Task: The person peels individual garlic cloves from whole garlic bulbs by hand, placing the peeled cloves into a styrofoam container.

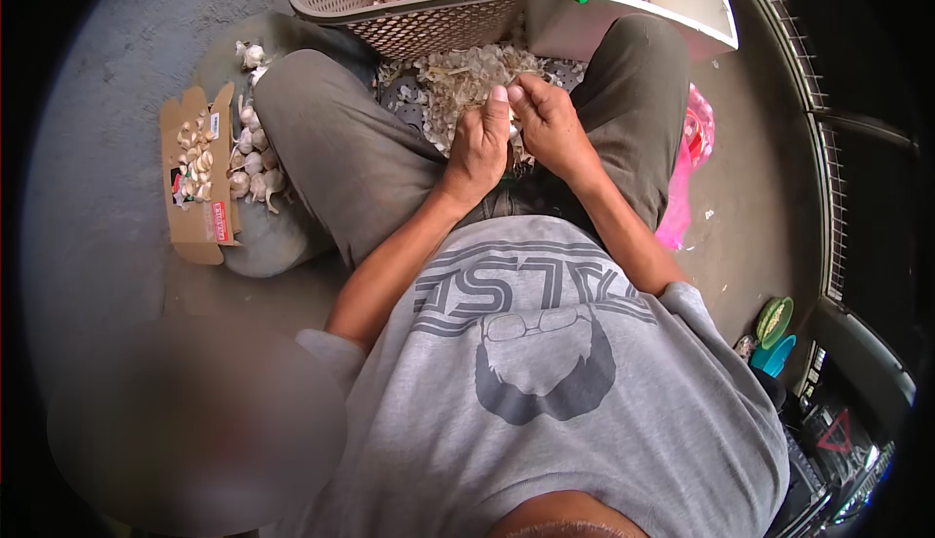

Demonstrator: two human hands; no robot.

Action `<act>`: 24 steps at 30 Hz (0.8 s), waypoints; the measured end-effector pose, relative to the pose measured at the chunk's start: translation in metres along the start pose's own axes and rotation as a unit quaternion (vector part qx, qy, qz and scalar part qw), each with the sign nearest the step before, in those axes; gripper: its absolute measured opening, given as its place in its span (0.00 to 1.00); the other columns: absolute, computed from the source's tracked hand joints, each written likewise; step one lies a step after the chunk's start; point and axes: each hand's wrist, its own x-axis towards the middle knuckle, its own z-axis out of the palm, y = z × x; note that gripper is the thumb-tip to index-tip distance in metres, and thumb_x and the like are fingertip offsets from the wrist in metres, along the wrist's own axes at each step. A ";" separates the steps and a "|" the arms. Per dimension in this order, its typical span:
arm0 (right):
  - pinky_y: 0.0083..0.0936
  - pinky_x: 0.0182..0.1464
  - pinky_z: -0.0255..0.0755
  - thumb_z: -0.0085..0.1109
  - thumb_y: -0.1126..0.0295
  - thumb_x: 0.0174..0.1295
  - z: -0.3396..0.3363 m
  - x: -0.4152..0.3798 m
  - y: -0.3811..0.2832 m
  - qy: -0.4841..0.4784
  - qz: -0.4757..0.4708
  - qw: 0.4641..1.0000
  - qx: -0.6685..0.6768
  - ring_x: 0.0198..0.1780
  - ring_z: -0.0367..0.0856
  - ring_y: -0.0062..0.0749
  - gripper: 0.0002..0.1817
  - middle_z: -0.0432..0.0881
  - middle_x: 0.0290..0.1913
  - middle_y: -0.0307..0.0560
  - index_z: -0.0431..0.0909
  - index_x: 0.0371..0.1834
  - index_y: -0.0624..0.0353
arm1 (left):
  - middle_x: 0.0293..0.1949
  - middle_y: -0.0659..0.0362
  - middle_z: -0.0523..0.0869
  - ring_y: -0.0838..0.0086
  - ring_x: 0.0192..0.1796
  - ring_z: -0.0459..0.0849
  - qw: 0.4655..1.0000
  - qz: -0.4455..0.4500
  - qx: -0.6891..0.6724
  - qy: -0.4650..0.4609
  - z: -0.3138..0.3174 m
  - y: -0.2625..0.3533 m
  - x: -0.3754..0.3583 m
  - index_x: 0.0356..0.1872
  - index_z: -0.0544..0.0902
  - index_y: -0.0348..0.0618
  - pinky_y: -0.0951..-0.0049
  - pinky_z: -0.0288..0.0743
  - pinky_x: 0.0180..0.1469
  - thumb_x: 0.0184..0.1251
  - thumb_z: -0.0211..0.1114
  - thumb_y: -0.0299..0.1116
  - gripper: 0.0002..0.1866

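My left hand [479, 147] and my right hand [553, 131] meet in front of my lap, closed, with thumbs and fingertips pinched together. Between them shows a small pale piece, apparently a garlic clove [514, 127], mostly hidden by the fingers. Under and beyond the hands lies a heap of papery garlic skins [458, 85]. To the left, beside my knee, an opened cardboard box [200, 231] bears loose garlic cloves [200, 163]. Whole garlic bulbs [255, 163] lie alongside it on a rounded grey surface.
Ahead stands a lattice-sided plastic basket [429, 27] with garlic pieces inside. A white tub [672, 22] holding pale cloves adjoins it on the right. Pink plastic [687, 187] lies by my right leg. Green [774, 319] and blue bowls [774, 355] sit farther right, near a wire grille [836, 197].
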 end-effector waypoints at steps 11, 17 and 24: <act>0.20 0.23 0.75 0.56 0.61 0.80 -0.006 0.000 -0.023 -0.013 0.084 0.981 0.177 0.22 0.79 0.17 0.14 0.82 0.29 0.40 0.77 0.47 0.63 | 0.20 0.62 0.79 0.77 0.19 0.78 0.934 -0.188 -0.301 -0.030 0.001 0.014 0.015 0.40 0.82 0.43 0.77 0.72 0.19 0.85 0.45 0.58 0.28; 0.22 0.23 0.76 0.58 0.71 0.77 -0.019 0.007 -0.025 -0.054 0.134 0.957 0.251 0.22 0.80 0.22 0.11 0.86 0.37 0.47 0.76 0.55 0.68 | 0.19 0.61 0.77 0.77 0.18 0.77 0.933 -0.163 -0.315 -0.062 -0.009 0.003 0.018 0.36 0.81 0.41 0.77 0.71 0.19 0.83 0.49 0.55 0.26; 0.22 0.31 0.78 0.59 0.76 0.74 -0.026 0.005 -0.028 -0.059 0.136 0.954 0.259 0.27 0.83 0.23 0.07 0.84 0.35 0.43 0.77 0.50 0.69 | 0.19 0.64 0.73 0.77 0.18 0.75 0.934 -0.164 -0.316 -0.032 -0.013 0.014 0.017 0.31 0.79 0.45 0.76 0.70 0.19 0.80 0.53 0.55 0.25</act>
